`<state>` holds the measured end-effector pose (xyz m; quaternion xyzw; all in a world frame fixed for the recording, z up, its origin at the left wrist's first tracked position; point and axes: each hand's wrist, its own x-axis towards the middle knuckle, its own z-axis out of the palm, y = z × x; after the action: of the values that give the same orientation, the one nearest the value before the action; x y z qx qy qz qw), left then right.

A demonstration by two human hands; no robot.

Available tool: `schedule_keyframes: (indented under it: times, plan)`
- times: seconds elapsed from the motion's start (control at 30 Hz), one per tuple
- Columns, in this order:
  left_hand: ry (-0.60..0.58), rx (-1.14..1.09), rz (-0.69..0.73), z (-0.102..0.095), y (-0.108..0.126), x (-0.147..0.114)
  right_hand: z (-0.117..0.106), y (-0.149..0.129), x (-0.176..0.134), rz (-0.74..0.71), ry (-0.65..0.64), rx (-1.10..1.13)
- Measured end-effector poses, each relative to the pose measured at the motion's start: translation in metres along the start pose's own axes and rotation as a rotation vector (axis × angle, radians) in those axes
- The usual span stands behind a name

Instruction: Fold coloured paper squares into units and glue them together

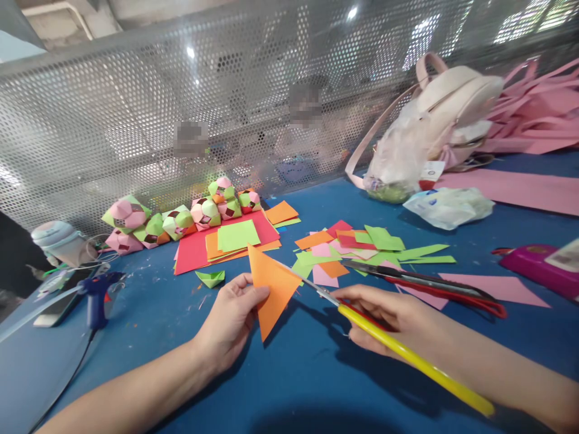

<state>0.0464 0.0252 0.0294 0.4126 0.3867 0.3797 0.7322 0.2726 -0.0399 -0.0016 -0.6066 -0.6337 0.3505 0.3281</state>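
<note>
My left hand (230,316) pinches an orange paper triangle (274,289) between thumb and fingers, holding it above the blue table. In my right hand (380,313) is a pair of scissors (384,334) with a long yellow handle. The blades reach the upper right edge of the orange paper; whether they have cut into it I cannot tell. A small folded green paper piece (210,278) lies just left of my left hand. Loose colored paper scraps (321,253) are scattered behind the scissors, and a second pair of scissors (425,280), black and red, rests beside my right hand.
Stacked colored paper sheets (194,247) lie behind my left hand, with several folded paper balls (205,212) along the perforated metal screen (136,114). A blue glue gun (96,300) stands at left. On the right are a backpack (456,96), plastic packet (452,207) and purple object (538,268).
</note>
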Motion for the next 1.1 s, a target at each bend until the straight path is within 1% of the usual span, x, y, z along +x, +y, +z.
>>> schedule_keyframes:
  times: [0.07, 0.13, 0.27, 0.47, 0.6, 0.73, 0.83, 0.97, 1.03, 1.1]
  plan:
    - [-0.001, -0.004, 0.0, 0.0, 0.0, 0.0, -0.003, -0.005, -0.002, 0.018, -0.056, 0.042]
    - [-0.001, -0.005, 0.002, -0.001, 0.0, 0.0, -0.005, -0.008, -0.003, 0.04, -0.083, 0.08]
    - [0.007, 0.001, 0.0, -0.002, 0.001, 0.001, -0.005, -0.009, -0.002, 0.068, -0.089, 0.118]
    - [0.006, 0.008, -0.004, -0.001, 0.0, 0.001, 0.001, -0.003, 0.002, 0.071, -0.065, 0.194]
    - [0.012, 0.004, 0.0, -0.001, 0.0, 0.001, -0.001, -0.009, 0.002, 0.092, -0.066, 0.279]
    - [0.016, 0.014, -0.008, -0.002, 0.0, 0.001, -0.006, -0.009, 0.001, 0.041, -0.099, 0.353]
    - [0.001, 0.013, -0.01, -0.002, -0.001, 0.0, -0.004, 0.003, 0.004, -0.005, -0.118, 0.339]
    - [-0.003, 0.026, -0.016, -0.002, -0.001, 0.0, 0.004, 0.021, 0.01, -0.04, -0.113, 0.237]
    - [0.005, 0.039, -0.019, -0.002, -0.001, 0.0, 0.005, 0.022, 0.01, -0.048, -0.112, 0.205]
    - [0.006, 0.052, -0.014, -0.002, -0.002, 0.0, 0.002, 0.016, 0.008, -0.046, -0.121, 0.194]
